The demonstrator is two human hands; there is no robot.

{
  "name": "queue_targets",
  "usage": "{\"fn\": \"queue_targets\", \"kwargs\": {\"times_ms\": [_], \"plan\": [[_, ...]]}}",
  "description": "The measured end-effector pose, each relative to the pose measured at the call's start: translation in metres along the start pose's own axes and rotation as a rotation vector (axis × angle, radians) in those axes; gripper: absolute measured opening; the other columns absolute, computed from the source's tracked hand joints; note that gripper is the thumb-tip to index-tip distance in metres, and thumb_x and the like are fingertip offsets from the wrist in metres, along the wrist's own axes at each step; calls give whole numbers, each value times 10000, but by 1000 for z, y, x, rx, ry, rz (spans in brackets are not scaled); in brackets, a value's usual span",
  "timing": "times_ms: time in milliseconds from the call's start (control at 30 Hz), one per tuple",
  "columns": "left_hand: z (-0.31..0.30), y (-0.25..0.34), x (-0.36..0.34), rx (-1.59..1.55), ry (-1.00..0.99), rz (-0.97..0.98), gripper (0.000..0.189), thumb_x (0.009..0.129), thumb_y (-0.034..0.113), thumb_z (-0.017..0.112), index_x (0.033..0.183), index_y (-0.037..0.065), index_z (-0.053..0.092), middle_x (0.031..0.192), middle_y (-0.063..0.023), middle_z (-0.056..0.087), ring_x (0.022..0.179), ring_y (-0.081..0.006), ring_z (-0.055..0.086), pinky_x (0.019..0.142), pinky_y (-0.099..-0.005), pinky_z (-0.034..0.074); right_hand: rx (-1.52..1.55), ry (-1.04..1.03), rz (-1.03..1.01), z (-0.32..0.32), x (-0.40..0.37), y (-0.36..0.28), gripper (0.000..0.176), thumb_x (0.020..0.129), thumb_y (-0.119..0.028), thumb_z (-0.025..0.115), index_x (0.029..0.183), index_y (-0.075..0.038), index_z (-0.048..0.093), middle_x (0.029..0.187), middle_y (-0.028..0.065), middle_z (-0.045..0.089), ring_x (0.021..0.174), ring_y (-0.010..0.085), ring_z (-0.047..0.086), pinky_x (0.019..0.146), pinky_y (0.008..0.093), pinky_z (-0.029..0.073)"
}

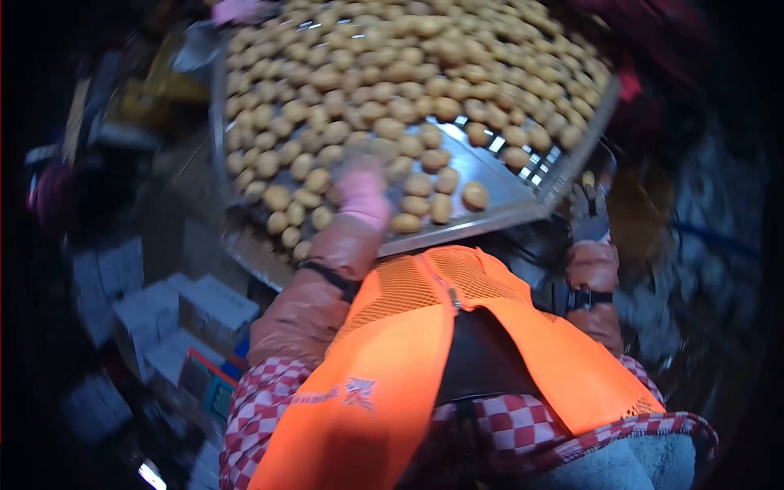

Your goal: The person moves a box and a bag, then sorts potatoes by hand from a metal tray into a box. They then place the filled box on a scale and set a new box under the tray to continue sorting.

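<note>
Many yellowish-brown potatoes [359,106] lie spread over a metal sorting tray [498,189] with slotted parts. My left hand [364,184], in a glove with a pink cuff, reaches in among the potatoes near the tray's front. Motion blur hides its fingers, so any grip on a potato cannot be made out. Beside the tray's right corner is my right hand [590,214], in a greyish glove, its fingers stretched out and apart. A small yellowish thing [588,179] shows at those fingertips, too blurred to name.
White boxes [216,304] are stacked at the lower left, near a red and teal crate [211,380]. Another person's pink-gloved hand [234,10] is at the tray's far left. A dark red sleeve [653,33] shows at the upper right. Pale plastic bags [661,286] lie right.
</note>
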State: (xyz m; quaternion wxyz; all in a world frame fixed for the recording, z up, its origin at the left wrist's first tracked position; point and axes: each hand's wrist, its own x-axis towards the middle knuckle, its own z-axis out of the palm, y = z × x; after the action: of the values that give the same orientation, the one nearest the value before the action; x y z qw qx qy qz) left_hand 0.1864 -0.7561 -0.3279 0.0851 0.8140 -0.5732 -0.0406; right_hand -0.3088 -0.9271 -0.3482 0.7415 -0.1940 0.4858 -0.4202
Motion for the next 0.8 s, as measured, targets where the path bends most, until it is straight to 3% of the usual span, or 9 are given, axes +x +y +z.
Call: {"fn": "queue_targets", "kwargs": {"times_ms": [33, 67, 267, 367, 467, 533, 667, 700, 800], "plan": [[0, 10, -9, -60, -119, 42, 580, 760, 407, 722, 1292, 219, 591, 1387, -150, 503, 1312, -358, 437, 1098, -529, 317, -58, 156, -8, 74, -9, 13, 554, 1012, -450, 465, 1460, -131, 397, 1337, 124, 568, 1041, 276, 626, 804, 384, 537], [-11, 12, -23, -27, -58, 203, 558, 776, 434, 707, 1298, 267, 597, 1429, -114, 478, 1356, -337, 400, 1114, -556, 276, -237, 9, 19, 105, -17, 17, 568, 999, -415, 506, 1472, -127, 379, 1309, 107, 584, 1022, 246, 632, 749, 354, 543], [-14, -80, -57, -20, 21, -214, 525, 800, 470, 681, 1298, 325, 601, 1482, -32, 434, 1394, -285, 360, 1128, -575, 218, -840, -479, 360, 241, 2, 55, 590, 960, -284, 627, 1457, -60, 400, 1054, 142, 684, 862, 200, 665, 664, 293, 535], [-26, -127, -92, -58, -42, -438, 531, 782, 320, 712, 1298, 278, 594, 1475, -43, 422, 1398, -272, 335, 1143, -571, 193, -1561, -714, 13, 252, 15, 97, 673, 915, -273, 694, 1454, -16, 384, 1069, 154, 674, 888, 261, 649, 788, 379, 536], [-28, -134, -100, -73, 4, -810, 581, 777, 305, 722, 1335, 283, 562, 1482, -43, 421, 1412, -265, 320, 1167, -570, 160, -1613, -857, -117, 285, 10, 130, 746, 880, -347, 710, 1469, -41, 368, 1115, 196, 657, 977, 305, 635, 847, 397, 519], [-30, -119, -97, 48, -47, -830, 565, 804, 334, 692, 1348, 279, 549, 1495, -35, 408, 1420, -257, 312, 1173, -580, 143, -1558, -962, -118, 323, -4, 145, 795, 858, -397, 720, 1479, -58, 358, 1146, 223, 646, 1036, 335, 626, 886, 408, 508], [-39, -57, -81, -178, -14, -397, 485, 855, 280, 594, 1337, 262, 553, 1485, -39, 418, 1432, -257, 298, 1169, -597, 120, -1717, -1036, -184, 400, -16, 196, 894, 812, -496, 741, 1499, -92, 337, 1208, 278, 623, 1154, 395, 607, 965, 432, 486], [-31, -56, -81, -115, -47, -303, 502, 835, 264, 598, 1335, 261, 555, 1482, -38, 418, 1434, -257, 292, 1164, -605, 122, -1902, -950, -184, 415, -14, 216, 832, 804, -428, 769, 1475, -110, 394, 1195, 248, 645, 1142, 376, 619, 948, 420, 496], [-27, -88, -80, 20, -213, -261, 569, 778, 241, 620, 1340, 189, 550, 1477, -51, 408, 1434, -269, 279, 1143, -621, 152, -1584, -1117, -352, 447, -4, 233, 600, 819, -255, 760, 1355, -107, 534, 1097, 179, 686, 1033, 328, 659, 890, 386, 526]]}}
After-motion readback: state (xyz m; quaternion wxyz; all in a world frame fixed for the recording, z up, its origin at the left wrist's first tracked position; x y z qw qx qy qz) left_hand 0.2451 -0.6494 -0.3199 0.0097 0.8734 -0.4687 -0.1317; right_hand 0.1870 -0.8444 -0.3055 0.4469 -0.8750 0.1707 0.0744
